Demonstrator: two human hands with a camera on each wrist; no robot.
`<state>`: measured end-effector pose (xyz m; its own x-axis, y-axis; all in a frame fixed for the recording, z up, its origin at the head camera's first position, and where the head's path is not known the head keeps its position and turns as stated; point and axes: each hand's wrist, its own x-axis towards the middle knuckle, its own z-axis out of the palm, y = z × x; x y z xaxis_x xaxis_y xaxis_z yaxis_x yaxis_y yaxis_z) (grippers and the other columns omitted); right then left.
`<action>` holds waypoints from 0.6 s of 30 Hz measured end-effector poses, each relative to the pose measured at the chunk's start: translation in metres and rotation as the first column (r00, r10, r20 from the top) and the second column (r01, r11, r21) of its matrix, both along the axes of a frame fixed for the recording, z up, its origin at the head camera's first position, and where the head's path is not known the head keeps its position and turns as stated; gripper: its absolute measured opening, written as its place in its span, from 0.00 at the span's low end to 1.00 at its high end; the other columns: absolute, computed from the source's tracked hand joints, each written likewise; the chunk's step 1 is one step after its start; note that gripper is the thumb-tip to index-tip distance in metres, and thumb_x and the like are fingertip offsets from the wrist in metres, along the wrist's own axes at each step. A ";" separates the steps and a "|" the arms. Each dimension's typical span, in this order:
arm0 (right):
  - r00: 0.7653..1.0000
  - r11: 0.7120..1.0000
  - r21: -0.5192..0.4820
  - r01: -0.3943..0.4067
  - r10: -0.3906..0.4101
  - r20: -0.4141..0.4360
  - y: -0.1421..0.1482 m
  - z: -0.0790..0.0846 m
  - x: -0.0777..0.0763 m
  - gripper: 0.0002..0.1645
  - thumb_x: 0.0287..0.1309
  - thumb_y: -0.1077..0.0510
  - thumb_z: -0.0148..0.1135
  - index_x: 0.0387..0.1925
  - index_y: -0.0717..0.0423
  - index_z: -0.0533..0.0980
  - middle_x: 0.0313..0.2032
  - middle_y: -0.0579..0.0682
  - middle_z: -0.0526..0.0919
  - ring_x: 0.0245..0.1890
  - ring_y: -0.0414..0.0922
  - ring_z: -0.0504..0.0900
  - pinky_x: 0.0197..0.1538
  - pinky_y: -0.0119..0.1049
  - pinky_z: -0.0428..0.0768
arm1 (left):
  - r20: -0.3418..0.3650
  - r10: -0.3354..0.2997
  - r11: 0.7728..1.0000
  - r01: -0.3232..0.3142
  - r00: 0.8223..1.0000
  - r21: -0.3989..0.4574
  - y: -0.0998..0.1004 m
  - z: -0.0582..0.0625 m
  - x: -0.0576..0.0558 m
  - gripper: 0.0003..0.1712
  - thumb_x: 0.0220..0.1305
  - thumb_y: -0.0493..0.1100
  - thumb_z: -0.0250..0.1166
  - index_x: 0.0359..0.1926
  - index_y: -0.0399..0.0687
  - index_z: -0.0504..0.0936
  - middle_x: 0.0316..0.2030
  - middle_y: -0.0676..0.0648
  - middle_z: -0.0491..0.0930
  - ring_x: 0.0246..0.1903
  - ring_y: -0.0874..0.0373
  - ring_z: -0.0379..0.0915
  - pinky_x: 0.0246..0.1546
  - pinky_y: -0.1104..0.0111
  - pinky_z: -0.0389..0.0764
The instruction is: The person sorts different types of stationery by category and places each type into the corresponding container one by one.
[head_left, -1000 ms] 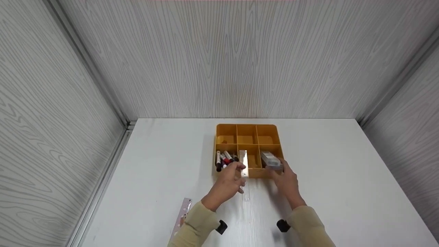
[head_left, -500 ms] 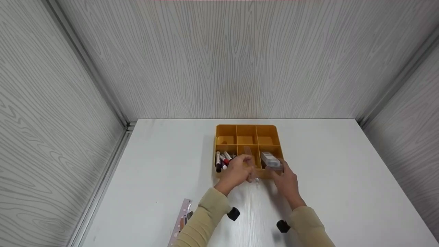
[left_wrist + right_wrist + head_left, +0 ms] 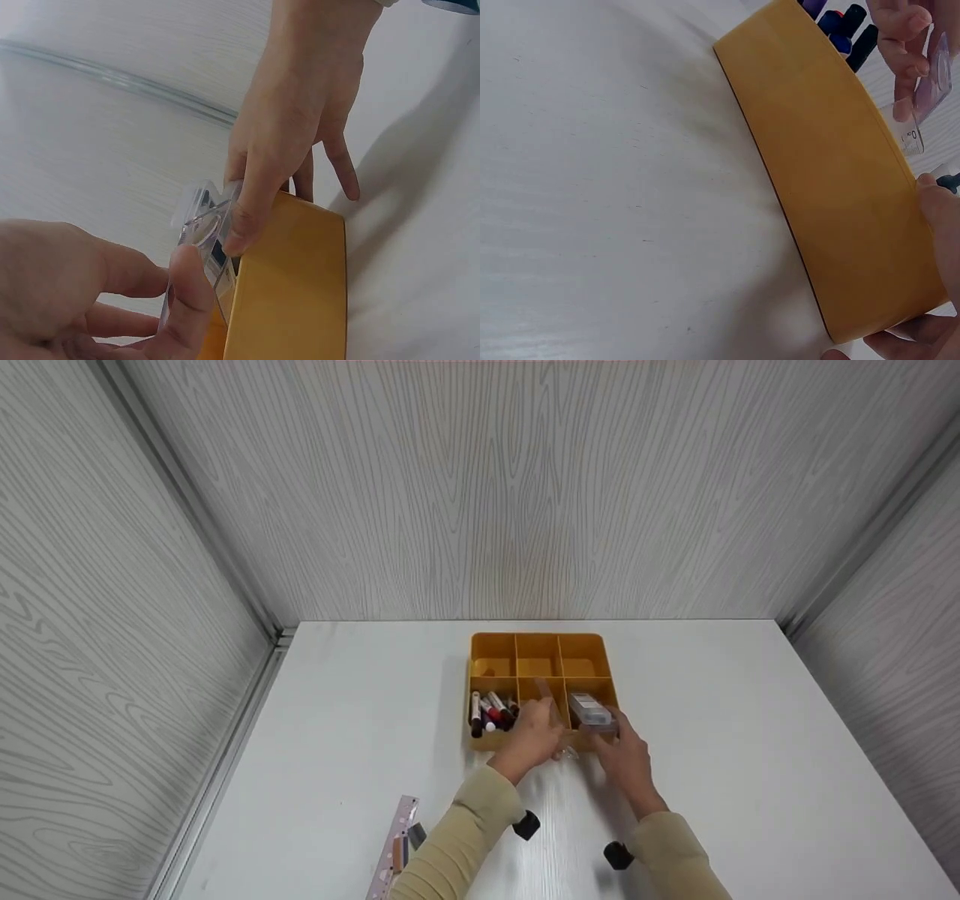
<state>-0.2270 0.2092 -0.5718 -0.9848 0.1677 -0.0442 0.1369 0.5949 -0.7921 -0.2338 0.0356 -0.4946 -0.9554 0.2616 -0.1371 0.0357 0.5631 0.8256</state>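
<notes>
An orange organizer tray (image 3: 540, 654) has six-cell dividers, with markers (image 3: 496, 708) standing in its front left compartment. My left hand (image 3: 534, 735) pinches a transparent ruler (image 3: 544, 688) over the front middle compartment; clear plastic (image 3: 171, 296) shows between its fingers in the left wrist view. My right hand (image 3: 628, 757) holds a clear plastic box (image 3: 590, 711) at the front right compartment. In the left wrist view, the right thumb (image 3: 238, 238) lies against the box by the tray rim. The right wrist view shows the same thumb (image 3: 928, 184) at the front rim.
A pink patterned ruler (image 3: 382, 871) lies at the front left of the white table (image 3: 322, 735). Beside it are a small orange-and-blue block (image 3: 399, 855) and a grey block (image 3: 417, 834). Grey wood-grain walls (image 3: 517, 510) enclose the back and sides.
My left hand has moved right with the transparent ruler, from beside the markers to the front middle compartment. The ruler has turned to a slant. My right hand has hardly moved.
</notes>
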 end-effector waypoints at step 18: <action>1.000 1.000 -0.017 -0.011 0.011 -0.024 0.001 0.000 0.001 0.44 0.46 0.29 0.54 0.62 0.41 0.58 0.62 0.55 0.65 0.62 0.54 0.63 0.57 0.53 0.66 | 0.004 0.007 0.999 -0.007 1.000 0.033 0.002 -0.011 -0.005 0.13 0.62 0.32 0.51 0.47 0.33 0.73 0.46 0.37 0.73 0.18 0.54 0.77 0.17 0.71 0.75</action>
